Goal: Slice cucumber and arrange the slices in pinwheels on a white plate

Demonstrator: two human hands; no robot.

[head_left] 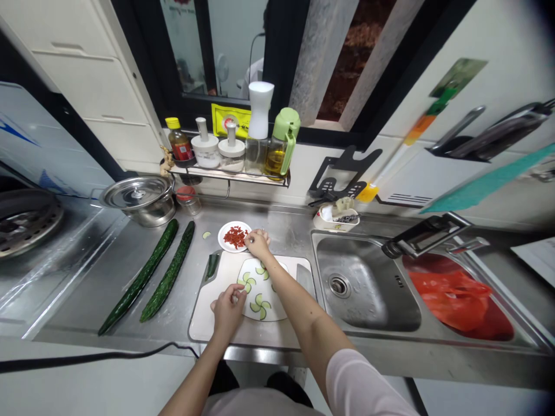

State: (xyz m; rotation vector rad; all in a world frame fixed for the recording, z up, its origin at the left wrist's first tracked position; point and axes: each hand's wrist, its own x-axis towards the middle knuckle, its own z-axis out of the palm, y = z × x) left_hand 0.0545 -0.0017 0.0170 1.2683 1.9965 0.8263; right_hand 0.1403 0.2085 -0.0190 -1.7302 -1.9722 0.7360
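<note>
My right hand (259, 244) reaches to a small white dish (222, 238) of dried red berries (235, 237), its fingers pinched at the dish's edge; whether a berry is between them is hidden. My left hand (229, 305) hovers at the left edge of a white plate (280, 312), with bent fingers closed near the sliced cucumber (260, 307). What those fingers hold, if anything, I cannot make out. Thin green-edged slices form pinwheels on the plate, partly covered by my right forearm. Under the plate lies a pale cutting board (202, 320).
Two whole cucumbers (167, 289) lie left of the board, and a short cucumber piece (212, 265) is at its corner. A lidded steel pot (147, 202) stands behind. The sink (368, 283) and a red plastic bag (455, 297) are right. Seasoning bottles line a rack (234, 171).
</note>
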